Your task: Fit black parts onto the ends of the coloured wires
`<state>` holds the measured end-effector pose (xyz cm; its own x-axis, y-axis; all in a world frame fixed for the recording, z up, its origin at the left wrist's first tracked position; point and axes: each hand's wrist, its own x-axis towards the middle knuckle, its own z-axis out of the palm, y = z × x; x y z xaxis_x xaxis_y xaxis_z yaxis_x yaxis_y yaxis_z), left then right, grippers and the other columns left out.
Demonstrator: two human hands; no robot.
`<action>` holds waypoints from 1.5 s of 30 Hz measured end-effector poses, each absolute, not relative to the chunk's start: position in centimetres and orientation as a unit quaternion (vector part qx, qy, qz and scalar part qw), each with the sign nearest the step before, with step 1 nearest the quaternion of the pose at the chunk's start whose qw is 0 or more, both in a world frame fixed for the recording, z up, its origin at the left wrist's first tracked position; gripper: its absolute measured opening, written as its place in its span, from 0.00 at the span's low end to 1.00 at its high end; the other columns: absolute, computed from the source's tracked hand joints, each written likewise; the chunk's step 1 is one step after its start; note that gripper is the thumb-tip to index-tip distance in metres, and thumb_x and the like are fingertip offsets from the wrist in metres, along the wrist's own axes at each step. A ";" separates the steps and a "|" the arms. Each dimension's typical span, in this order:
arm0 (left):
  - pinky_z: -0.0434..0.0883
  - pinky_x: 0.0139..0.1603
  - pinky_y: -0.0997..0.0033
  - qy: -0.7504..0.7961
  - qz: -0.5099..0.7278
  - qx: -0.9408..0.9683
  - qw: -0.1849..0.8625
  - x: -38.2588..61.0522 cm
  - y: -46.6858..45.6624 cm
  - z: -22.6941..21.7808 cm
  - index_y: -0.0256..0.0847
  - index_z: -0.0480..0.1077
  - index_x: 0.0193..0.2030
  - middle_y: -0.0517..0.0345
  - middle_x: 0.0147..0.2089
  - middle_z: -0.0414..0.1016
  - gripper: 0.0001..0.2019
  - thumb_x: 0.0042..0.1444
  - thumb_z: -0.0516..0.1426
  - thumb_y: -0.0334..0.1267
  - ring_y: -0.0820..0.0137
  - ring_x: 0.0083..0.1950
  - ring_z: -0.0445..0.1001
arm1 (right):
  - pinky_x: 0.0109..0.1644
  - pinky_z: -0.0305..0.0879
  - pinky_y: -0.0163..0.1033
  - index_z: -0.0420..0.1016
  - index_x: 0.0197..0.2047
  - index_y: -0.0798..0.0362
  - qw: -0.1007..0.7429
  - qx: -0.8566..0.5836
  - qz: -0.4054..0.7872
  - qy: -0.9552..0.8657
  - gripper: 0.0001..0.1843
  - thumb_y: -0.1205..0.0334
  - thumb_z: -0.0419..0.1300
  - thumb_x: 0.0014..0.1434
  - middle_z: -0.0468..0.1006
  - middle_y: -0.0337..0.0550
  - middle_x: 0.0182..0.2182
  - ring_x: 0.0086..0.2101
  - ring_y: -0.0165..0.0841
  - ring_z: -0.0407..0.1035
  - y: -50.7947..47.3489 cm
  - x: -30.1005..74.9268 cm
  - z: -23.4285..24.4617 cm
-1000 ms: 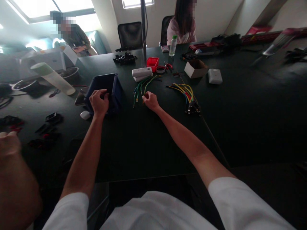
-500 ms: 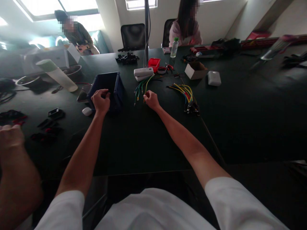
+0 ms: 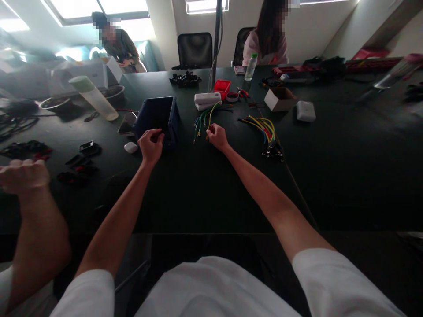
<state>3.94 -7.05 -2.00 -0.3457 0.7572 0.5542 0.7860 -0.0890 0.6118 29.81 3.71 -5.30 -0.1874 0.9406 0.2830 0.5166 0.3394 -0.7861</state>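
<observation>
My right hand (image 3: 218,136) is closed in a pinch on a yellow-green wire (image 3: 211,113), whose far end reaches a white device (image 3: 207,100). Green wires (image 3: 200,123) with metal ring terminals lie just left of these fingers. My left hand (image 3: 152,147) is at the near side of a dark blue bin (image 3: 175,114), fingers curved and thumb apart, with nothing visible between them. Whether it touches the bin's rim I cannot tell. Farther right lies a bundle of yellow, red and blue wires (image 3: 264,127) with ring terminals at the near end.
A white earbud case (image 3: 131,147) and a phone (image 3: 127,124) lie left of the bin. A co-worker's arm (image 3: 39,220) rests at far left near black parts (image 3: 82,163). A metal pole (image 3: 216,44), red tray (image 3: 222,89), open box (image 3: 279,99) and bottle (image 3: 251,68) stand farther back.
The view has turned slightly left, so everything sits farther right. My left hand's thumb and fingers look a little wider apart. My right hand stays pinched on the wire.
</observation>
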 end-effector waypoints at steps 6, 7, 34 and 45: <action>0.73 0.47 0.67 -0.656 -0.515 -0.552 -0.010 4.3 -7.3 -2.9 0.40 0.73 0.48 0.52 0.47 0.76 0.14 0.57 0.57 0.40 0.67 0.46 0.76 | 0.41 0.66 0.38 0.72 0.38 0.54 0.392 -0.497 0.271 -0.725 0.07 0.62 0.55 0.60 0.77 0.43 0.31 0.31 0.33 0.70 3.6 29.8 -5.3; 0.73 0.47 0.67 -0.651 -0.523 -0.550 -0.011 4.4 -7.3 -3.1 0.40 0.73 0.48 0.52 0.47 0.76 0.14 0.57 0.57 0.40 0.67 0.46 0.76 | 0.40 0.66 0.38 0.72 0.37 0.54 0.395 -0.494 0.272 -0.726 0.07 0.62 0.55 0.60 0.77 0.43 0.30 0.31 0.33 0.70 3.6 29.8 -5.4; 0.71 0.52 0.60 -0.626 -0.486 -0.609 0.031 6.8 -9.4 -4.2 0.46 0.73 0.45 0.53 0.46 0.76 0.08 0.62 0.56 0.42 0.63 0.49 0.75 | 0.31 0.67 0.40 0.70 0.40 0.54 0.407 -0.478 0.361 -0.690 0.09 0.59 0.55 0.60 0.74 0.43 0.29 0.24 0.31 0.68 3.3 29.6 -5.4; 0.72 0.42 0.70 -0.554 -0.517 -0.653 0.008 7.4 -9.5 -4.5 0.40 0.74 0.45 0.54 0.43 0.76 0.08 0.61 0.58 0.39 0.70 0.41 0.75 | 0.29 0.67 0.37 0.69 0.36 0.54 0.427 -0.461 0.284 -0.724 0.08 0.58 0.57 0.59 0.75 0.40 0.26 0.23 0.30 0.69 2.9 29.6 -5.8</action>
